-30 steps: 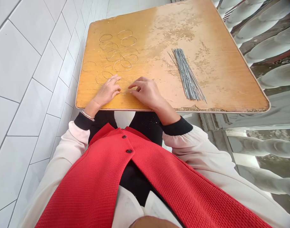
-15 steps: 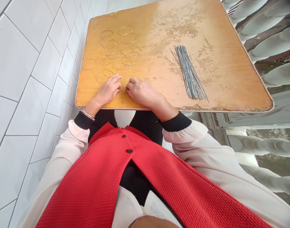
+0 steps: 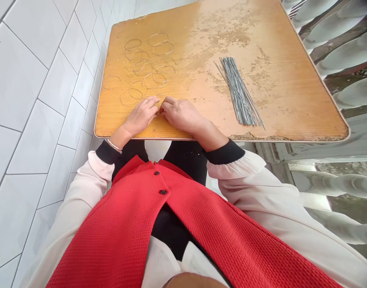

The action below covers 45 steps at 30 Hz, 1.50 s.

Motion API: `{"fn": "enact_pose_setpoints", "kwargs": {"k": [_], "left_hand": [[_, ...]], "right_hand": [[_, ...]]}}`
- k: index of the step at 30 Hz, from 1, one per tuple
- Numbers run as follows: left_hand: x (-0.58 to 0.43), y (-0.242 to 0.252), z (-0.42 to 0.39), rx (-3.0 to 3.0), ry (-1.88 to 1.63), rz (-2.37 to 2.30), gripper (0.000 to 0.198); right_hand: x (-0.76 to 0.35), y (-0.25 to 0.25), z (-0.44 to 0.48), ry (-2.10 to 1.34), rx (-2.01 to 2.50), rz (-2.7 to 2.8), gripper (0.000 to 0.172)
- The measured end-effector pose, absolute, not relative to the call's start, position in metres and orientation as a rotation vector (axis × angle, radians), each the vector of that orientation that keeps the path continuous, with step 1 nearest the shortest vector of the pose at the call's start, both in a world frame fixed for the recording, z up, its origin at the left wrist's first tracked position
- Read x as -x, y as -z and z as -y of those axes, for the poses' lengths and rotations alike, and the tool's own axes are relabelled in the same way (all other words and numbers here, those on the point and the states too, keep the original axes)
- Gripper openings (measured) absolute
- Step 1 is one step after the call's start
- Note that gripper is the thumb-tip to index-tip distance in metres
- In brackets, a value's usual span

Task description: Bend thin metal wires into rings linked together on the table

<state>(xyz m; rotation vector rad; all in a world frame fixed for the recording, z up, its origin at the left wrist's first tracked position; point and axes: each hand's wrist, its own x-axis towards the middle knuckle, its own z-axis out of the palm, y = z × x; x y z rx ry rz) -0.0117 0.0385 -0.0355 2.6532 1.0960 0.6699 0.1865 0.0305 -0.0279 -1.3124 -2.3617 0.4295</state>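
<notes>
My left hand [image 3: 142,116] and my right hand [image 3: 183,115] almost meet over the near edge of the wooden table. Both are closed in a pinch around a thin wire [image 3: 159,113], of which only a short bit shows between the fingertips. The fingers hide most of it, so its full shape cannot be made out. Just beyond the hands lie several thin wire rings [image 3: 155,80], many overlapping. To the right of my right hand rests a bundle of straight grey wires [image 3: 240,94], a few strands sticking out at its ends.
The table top [image 3: 291,80] is worn, with peeling patches and a chipped front edge. A white tiled wall [image 3: 30,108] runs close along the left. White balusters [image 3: 339,60] stand beyond the right edge. One lone ring [image 3: 111,76] lies near the table's left edge.
My left hand has shifted right, narrowing the gap between the hands, and less wire shows between the fingers. My right hand stays nearly in place. The rings and bundle have not been moved.
</notes>
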Motion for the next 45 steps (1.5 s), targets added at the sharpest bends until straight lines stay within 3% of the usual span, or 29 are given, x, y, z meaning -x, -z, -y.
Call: {"fn": "enact_pose_setpoints", "kwargs": {"k": [8, 24, 32, 38, 45], "left_hand": [[0.007, 0.029, -0.039, -2.692, -0.808, -1.343, 0.031], [0.016, 0.029, -0.059, -2.634, -0.722, -1.05, 0.039], [0.021, 0.021, -0.058, -2.603, -0.717, -1.055, 0.025], [0.03, 0.022, -0.055, -2.56, -0.681, -1.188, 0.027], [0.024, 0.027, -0.055, -2.541, -0.634, -1.288, 0.008]], "right_hand": [[-0.195, 0.033, -0.038, -0.34, 1.191, 2.335, 0.028], [-0.2, 0.017, -0.036, -0.638, 1.112, 2.195, 0.024], [-0.203, 0.02, -0.04, -0.682, 1.133, 2.146, 0.021], [-0.205, 0.02, -0.042, -0.679, 1.131, 2.141, 0.021], [-0.205, 0.025, -0.047, -0.598, 1.094, 2.181, 0.023]]}}
